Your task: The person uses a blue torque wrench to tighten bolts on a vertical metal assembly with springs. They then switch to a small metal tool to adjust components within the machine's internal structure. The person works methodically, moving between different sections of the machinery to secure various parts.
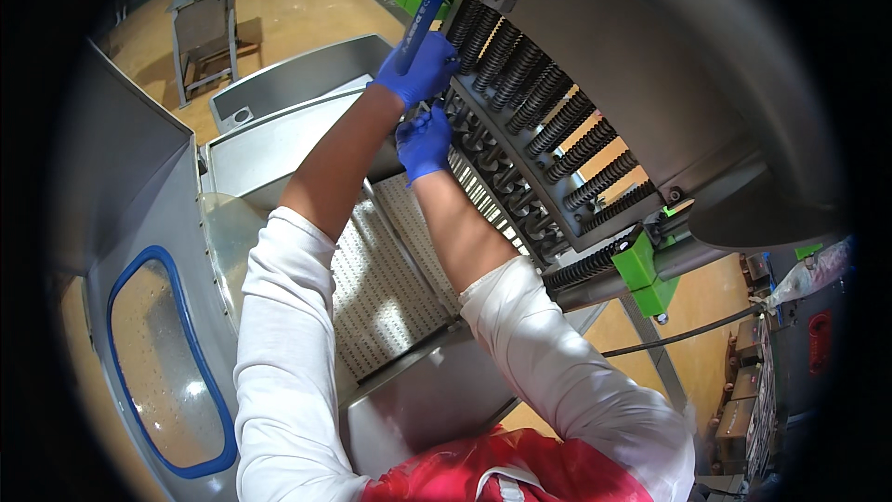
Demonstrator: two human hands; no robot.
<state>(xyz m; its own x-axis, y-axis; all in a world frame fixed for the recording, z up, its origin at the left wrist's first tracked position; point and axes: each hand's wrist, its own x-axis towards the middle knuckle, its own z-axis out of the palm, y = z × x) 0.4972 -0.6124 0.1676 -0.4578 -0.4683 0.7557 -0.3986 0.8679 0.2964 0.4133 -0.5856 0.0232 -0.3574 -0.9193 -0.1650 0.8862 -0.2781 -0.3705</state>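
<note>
My left hand [423, 70], in a blue glove, is closed around a blue-handled tool [426, 23]. Its handle slants up and to the right, and a metal end shows beyond it; the kind of tool I cannot make out. Just below, my blue-gloved right hand [426, 141] has its fingers bent in at the end of a metal machine head. What those fingers hold, if anything, is hidden. To the right of both hands stretches a row of dark coil springs [534, 88], with a row of curved metal parts [502, 177] beneath it.
Under my arms lies a perforated white conveyor belt [381, 288]. Green blocks [646, 274] sit on the machine's bar at right. A grey panel with a blue-rimmed window [172, 363] stands at left. A large steel cover [669, 56] hangs at upper right. A dark cable [688, 339] runs behind.
</note>
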